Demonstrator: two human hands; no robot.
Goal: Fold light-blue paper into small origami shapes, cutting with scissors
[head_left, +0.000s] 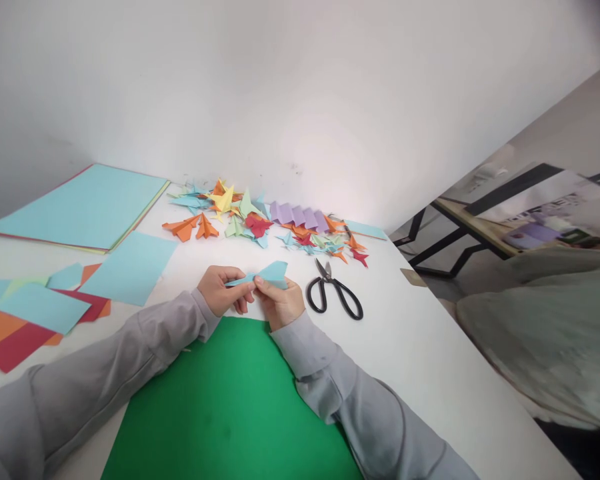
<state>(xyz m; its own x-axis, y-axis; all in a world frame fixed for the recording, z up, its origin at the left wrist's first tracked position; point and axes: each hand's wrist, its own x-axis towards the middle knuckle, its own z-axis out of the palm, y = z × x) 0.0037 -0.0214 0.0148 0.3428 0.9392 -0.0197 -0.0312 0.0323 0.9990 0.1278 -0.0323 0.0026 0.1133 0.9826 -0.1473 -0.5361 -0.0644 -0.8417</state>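
A folded light blue paper (273,272) is held between both hands above the far edge of a green sheet (225,400). My left hand (226,290) pinches its narrow left end, thumb on top. On the right, my right hand (281,300) grips the wider part with the thumb over it. Black-handled scissors (335,290) lie to the right of my right hand, blades slightly apart. Behind the hands are two orange folded pieces (183,229) and a heap of small folded papers (223,199) in several colours.
Loose coloured sheets (45,307) overlap at the left, below a stack of large sheets (80,207). A purple pleated paper (299,216) lies by the wall. Beyond the right edge of the white table (405,340) stand a black-framed table (450,230) and grey-green fabric (545,327).
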